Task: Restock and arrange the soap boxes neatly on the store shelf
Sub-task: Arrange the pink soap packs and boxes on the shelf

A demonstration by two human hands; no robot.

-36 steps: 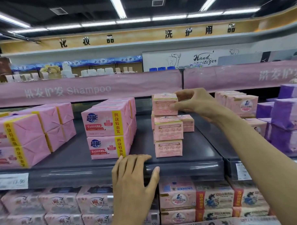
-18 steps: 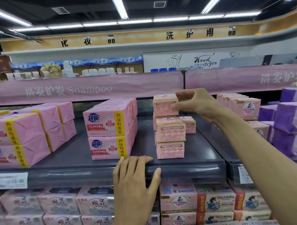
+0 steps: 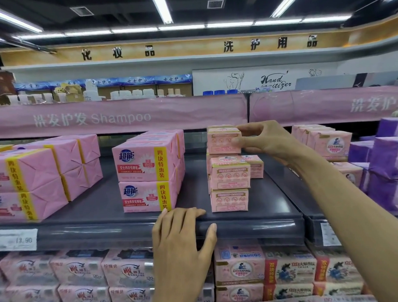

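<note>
Right hand (image 3: 264,140) grips top soap box (image 3: 223,141) on stack (image 3: 229,180) below it. Left hand (image 3: 183,239) rests on shelf (image 3: 95,232) edge, fingers relaxed, holding nothing.

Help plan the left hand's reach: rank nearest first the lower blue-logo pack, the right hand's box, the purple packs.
1. Lower blue-logo pack, just behind the left hand.
2. Held box, upper right, in right hand.
3. Purple packs, far right.

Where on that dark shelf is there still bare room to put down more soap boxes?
Widest bare patch: dark shelf between the blue-logo pink packs and the small box stack. A narrower gap separates those packs from the left-hand packs. The packs below sit packed tight.
</note>
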